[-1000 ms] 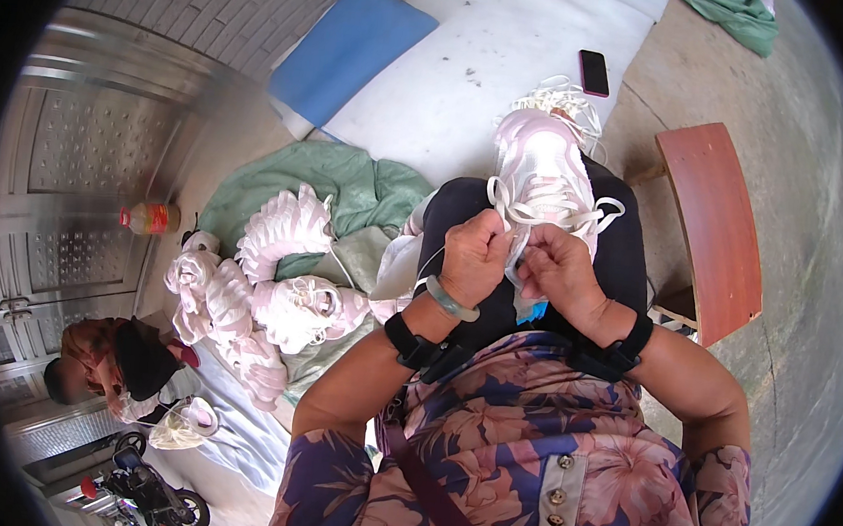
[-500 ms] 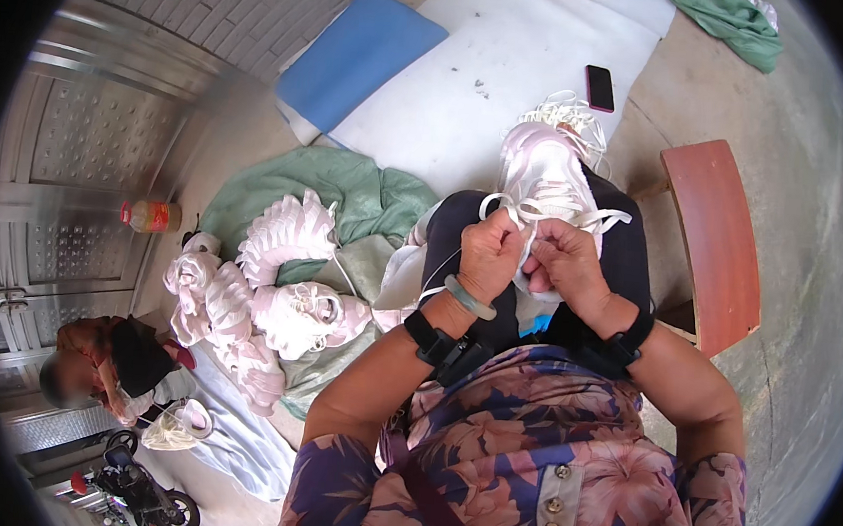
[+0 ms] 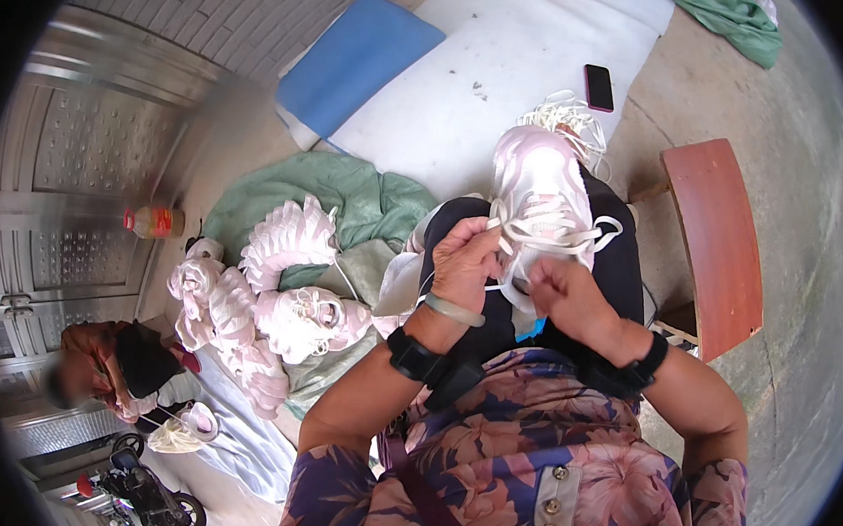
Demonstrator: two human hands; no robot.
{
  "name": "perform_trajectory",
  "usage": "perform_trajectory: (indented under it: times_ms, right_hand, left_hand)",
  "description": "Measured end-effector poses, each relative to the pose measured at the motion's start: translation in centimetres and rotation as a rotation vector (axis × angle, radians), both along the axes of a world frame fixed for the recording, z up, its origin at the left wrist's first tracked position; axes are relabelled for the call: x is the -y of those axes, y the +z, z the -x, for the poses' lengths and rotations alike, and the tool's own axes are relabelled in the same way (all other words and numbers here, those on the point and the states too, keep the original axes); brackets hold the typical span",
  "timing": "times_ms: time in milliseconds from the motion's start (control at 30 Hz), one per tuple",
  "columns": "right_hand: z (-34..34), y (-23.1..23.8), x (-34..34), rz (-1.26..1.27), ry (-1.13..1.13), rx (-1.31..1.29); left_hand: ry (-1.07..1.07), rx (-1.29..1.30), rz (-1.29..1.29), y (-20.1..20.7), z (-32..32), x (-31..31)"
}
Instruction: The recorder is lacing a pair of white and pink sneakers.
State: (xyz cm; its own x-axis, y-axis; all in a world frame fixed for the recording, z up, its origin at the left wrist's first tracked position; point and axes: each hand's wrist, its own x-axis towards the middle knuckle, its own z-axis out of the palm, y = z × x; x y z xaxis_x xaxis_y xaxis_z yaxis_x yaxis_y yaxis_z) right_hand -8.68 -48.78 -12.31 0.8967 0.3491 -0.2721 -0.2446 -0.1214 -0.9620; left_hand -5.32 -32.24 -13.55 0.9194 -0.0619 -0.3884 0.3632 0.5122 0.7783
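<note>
A pale pink and white sneaker (image 3: 543, 167) lies across my lap, its toe pointing away from me. White shoelace (image 3: 607, 231) crosses its upper, with a loop sticking out to the right. My left hand (image 3: 464, 264) is at the left of the shoe's opening, fingers closed on a strand of lace. My right hand (image 3: 576, 295) sits just right of the opening with fingers curled together. Whatever is between those fingertips is too small to make out. A bundle of loose white laces (image 3: 580, 118) lies beyond the toe.
Several similar sneakers (image 3: 291, 239) are piled on green cloth (image 3: 349, 185) at left. A wooden stool (image 3: 714, 246) stands on the right. Ahead are a white sheet (image 3: 525, 36), a blue mat (image 3: 362, 61) and a phone (image 3: 598, 88). Another person (image 3: 126, 369) sits at far left.
My hands, close together over the laces before, have moved apart. The left has shifted left and the right slightly down. More of the shoe's front and lacing shows now.
</note>
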Motion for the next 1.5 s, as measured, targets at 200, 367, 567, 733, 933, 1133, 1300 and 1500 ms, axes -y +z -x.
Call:
perform_trajectory:
  times_ms: [200,367,567,733,933,1133,1300,1500]
  right_hand:
    - [2.3,4.4,8.3,0.157,0.293,0.046]
    - [2.9,4.3,11.4,0.183,0.238,-0.179]
    - [1.0,2.8,9.9,0.061,-0.01,-0.115]
    - [0.5,2.1,7.0,0.041,-0.292,0.227]
    - [0.6,1.9,6.1,0.368,-0.17,0.493]
    - [0.7,1.6,5.6,0.457,-0.148,0.594]
    - [0.4,1.0,5.6,0.523,-0.12,0.68]
    - [0.3,0.5,5.7,0.436,-0.21,0.362]
  left_hand:
    - [-0.003,-0.1,-0.067,0.8,0.7,-1.0]
    - [-0.103,0.0,-0.328,2.1,1.1,-1.2]
    - [-0.153,0.704,-0.759,3.1,2.1,0.4]
    - [-0.4,0.698,-0.895,2.4,2.3,4.2]
    - [-0.491,0.323,-0.698,0.7,2.6,5.3]
    - [-0.349,0.215,-0.489,1.2,2.9,6.7]
    - [-0.42,0.182,-0.543,0.7,2.2,6.5]
    - [-0.473,0.625,-0.987,0.7,1.8,4.0]
